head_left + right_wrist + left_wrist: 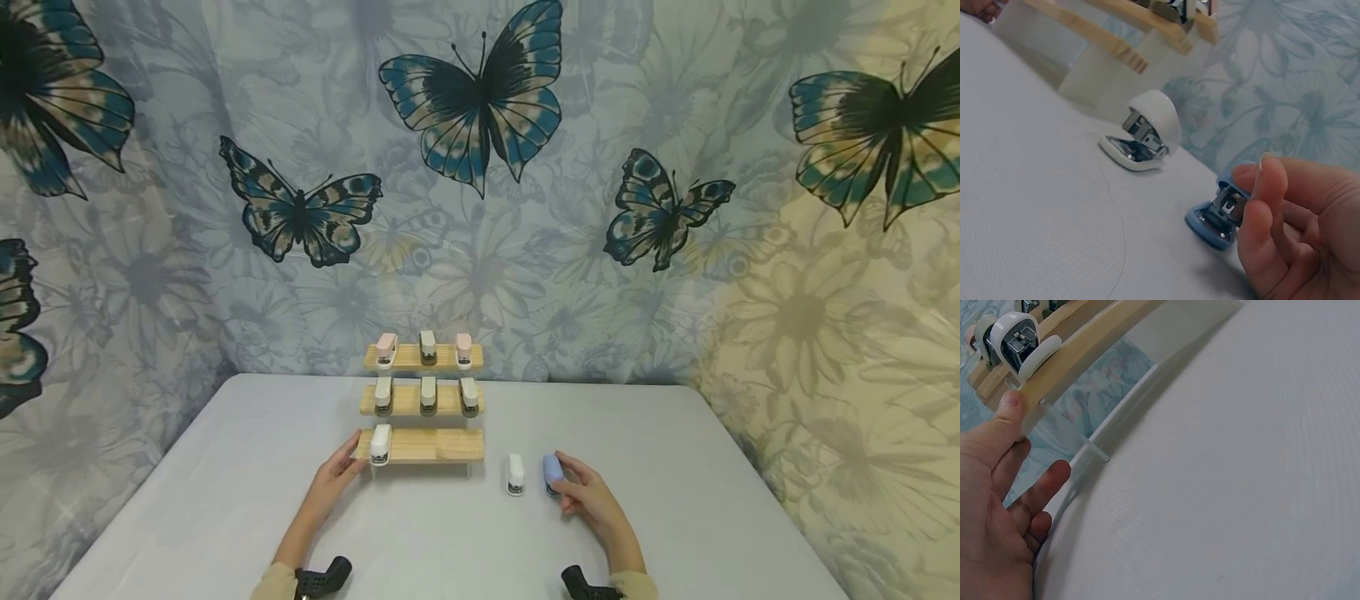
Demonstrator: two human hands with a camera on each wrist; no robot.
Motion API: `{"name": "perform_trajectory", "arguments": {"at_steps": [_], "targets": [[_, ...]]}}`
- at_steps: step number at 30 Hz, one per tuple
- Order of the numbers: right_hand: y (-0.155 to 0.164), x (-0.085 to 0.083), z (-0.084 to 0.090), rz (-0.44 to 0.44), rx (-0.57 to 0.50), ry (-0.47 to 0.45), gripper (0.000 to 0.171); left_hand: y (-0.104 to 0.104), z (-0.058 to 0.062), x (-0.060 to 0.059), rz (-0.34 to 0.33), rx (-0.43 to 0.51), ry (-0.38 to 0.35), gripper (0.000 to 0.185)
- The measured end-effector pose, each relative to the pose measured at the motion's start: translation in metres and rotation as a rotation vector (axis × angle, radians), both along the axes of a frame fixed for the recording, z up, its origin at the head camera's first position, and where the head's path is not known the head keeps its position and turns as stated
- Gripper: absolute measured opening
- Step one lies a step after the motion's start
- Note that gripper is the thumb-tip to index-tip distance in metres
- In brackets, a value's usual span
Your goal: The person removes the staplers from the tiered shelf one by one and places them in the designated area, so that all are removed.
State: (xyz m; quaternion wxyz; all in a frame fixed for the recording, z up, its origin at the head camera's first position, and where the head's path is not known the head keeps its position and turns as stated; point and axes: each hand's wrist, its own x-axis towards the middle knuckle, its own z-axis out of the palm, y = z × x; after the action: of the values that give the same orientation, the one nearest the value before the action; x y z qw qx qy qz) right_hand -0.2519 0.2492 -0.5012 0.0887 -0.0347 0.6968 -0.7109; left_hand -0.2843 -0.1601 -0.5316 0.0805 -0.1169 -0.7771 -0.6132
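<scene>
At the right, a small blue stapler (552, 468) is pinched between the thumb and fingers of my right hand (588, 493); the right wrist view shows its lower jaw close over the table. Left of it a white stapler (515, 473) stands on the table. My left hand (333, 479) grips the left end of the lowest board of a three-tier wooden shelf (442, 447), thumb (1011, 403) against the board's corner. Near that thumb, another white stapler (380, 444) sits on the same board.
On the middle tier (405, 400) stand three pale staplers. The top tier (442, 357) carries two pink staplers with a pale one between them. Clear supports hold the boards above the white table (420, 533). Butterfly-print fabric (480, 275) hangs behind the table.
</scene>
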Motion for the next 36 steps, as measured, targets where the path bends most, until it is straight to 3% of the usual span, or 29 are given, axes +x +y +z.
{"name": "perform_trajectory", "arguments": {"at_steps": [12, 19, 21, 26, 27, 29, 36], "targets": [[0.003, 0.004, -0.002, -0.002, -0.053, -0.032, 0.061, 0.005, -0.002, 0.001, 0.062, 0.049, -0.064, 0.049], [-0.002, 0.003, 0.005, -0.15, -0.09, -0.009, 0.063, 0.004, 0.0, 0.001, 0.065, 0.039, -0.046, 0.049], [-0.004, 0.002, 0.011, -0.156, -0.132, 0.023, 0.062, 0.004, 0.0, 0.001, 0.063, 0.039, -0.043, 0.05], [-0.013, 0.005, 0.03, -0.012, -0.156, 0.161, 0.054, 0.007, -0.001, 0.001, 0.061, 0.049, -0.065, 0.05], [-0.015, 0.002, 0.026, 0.04, -0.166, 0.226, 0.053, 0.008, -0.001, 0.002, 0.061, 0.05, -0.066, 0.05], [-0.025, 0.002, 0.029, 0.093, -0.179, 0.258, 0.052, 0.008, 0.0, 0.002, 0.065, 0.04, -0.07, 0.05], [-0.081, 0.009, 0.041, 0.257, -0.246, 0.193, 0.052, 0.004, 0.001, 0.001, 0.072, 0.007, -0.047, 0.05]]}}
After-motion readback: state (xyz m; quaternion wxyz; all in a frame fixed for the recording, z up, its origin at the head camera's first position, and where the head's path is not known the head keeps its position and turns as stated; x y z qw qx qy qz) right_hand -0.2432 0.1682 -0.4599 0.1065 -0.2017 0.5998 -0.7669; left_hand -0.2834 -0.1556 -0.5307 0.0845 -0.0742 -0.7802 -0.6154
